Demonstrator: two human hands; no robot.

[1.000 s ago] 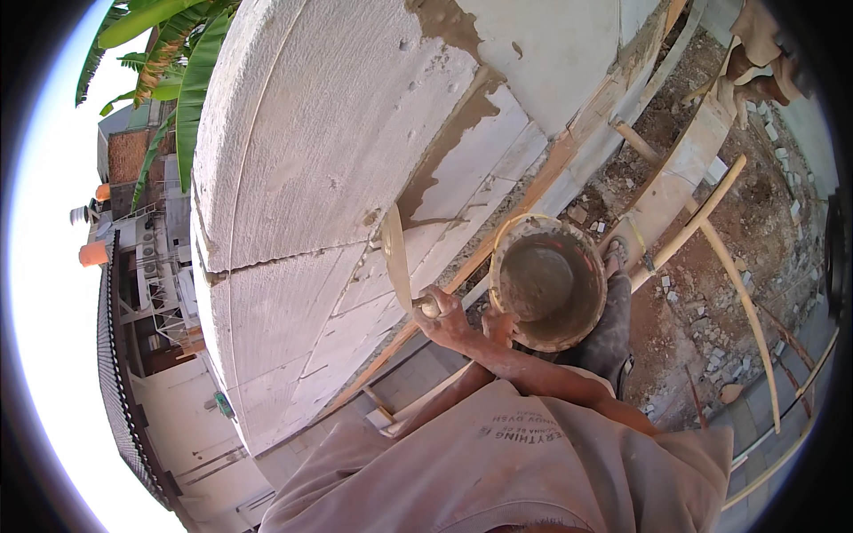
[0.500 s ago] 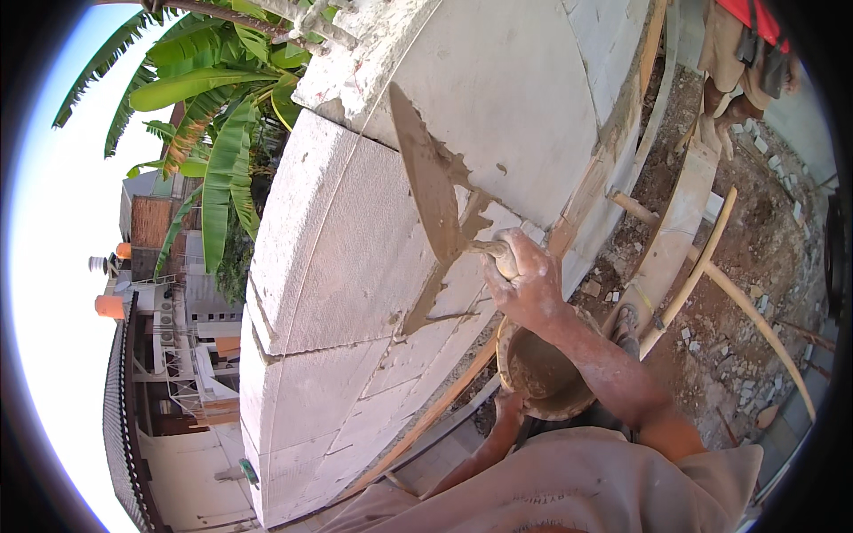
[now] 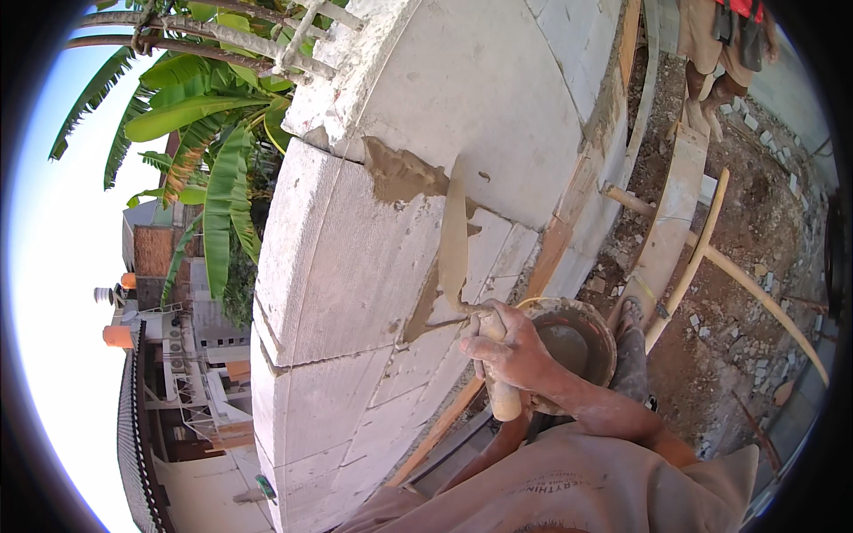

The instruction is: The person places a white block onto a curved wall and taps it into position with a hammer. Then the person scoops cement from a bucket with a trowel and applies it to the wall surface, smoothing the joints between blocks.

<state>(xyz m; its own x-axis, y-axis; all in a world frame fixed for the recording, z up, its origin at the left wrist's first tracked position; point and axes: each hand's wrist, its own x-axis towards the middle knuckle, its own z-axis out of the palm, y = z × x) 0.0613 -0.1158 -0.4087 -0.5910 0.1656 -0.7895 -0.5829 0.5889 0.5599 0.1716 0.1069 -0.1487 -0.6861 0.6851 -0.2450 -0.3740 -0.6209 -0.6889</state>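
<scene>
My right hand [image 3: 511,351] is closed on the pale handle of a trowel [image 3: 453,240]. The long mortar-coated blade points up along the white block wall [image 3: 324,266], over the joint where wet mortar [image 3: 400,173] is smeared. Below and right of that hand sits a round bucket [image 3: 582,338] with grey mortar inside. My left hand [image 3: 517,410] is low by the bucket's left side, largely behind my right hand and the handle; its fingers are hidden.
A narrow plank [image 3: 666,222] with a foot on it and curved poles [image 3: 755,293] lie over rubble ground [image 3: 755,231] at right. Another person's legs [image 3: 706,53] are at top right. Banana leaves [image 3: 218,204] and rusty bars [image 3: 204,31] hang over the wall's top.
My right hand went up with the trowel along the wall, then came slightly down as the blade swung more upright. A new mortar patch shows at the upper joint; the view has shifted.
</scene>
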